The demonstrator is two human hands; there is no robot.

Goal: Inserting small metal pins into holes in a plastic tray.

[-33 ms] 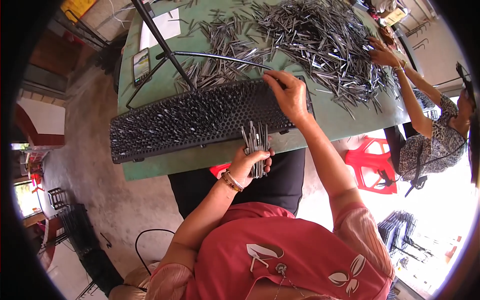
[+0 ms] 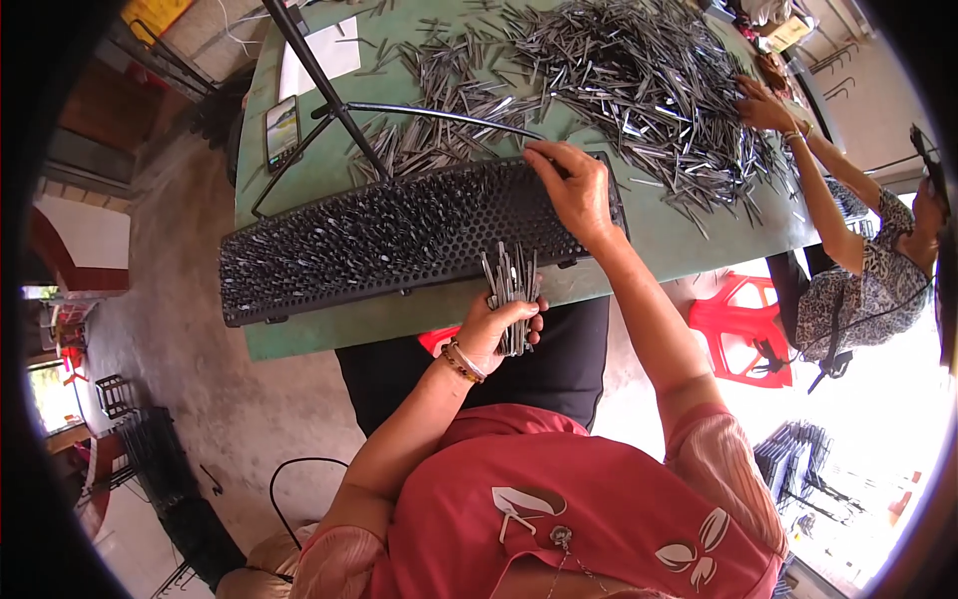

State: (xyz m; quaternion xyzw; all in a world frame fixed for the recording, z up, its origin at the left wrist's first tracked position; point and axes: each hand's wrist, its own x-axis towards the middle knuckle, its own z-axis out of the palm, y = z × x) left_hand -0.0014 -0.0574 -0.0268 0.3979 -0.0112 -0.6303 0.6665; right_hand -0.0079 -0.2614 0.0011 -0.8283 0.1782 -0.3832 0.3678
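Note:
My left hand is closed round an upright bundle of thin dark metal strips at the near edge of the rack. A long black perforated rack lies across the table in front of me. Many strips stand upright in the holes over its left and middle parts, while bare holes show toward the right. Over the rack's far right part is my right hand, fingers bent and drawn together. Whatever its fingertips hold, if anything, is too small or hidden to make out.
A large heap of loose strips covers the far right of the green table. A black metal stand rises behind the rack, near a phone and white paper. A co-worker's hands reach the heap; a red stool stands below.

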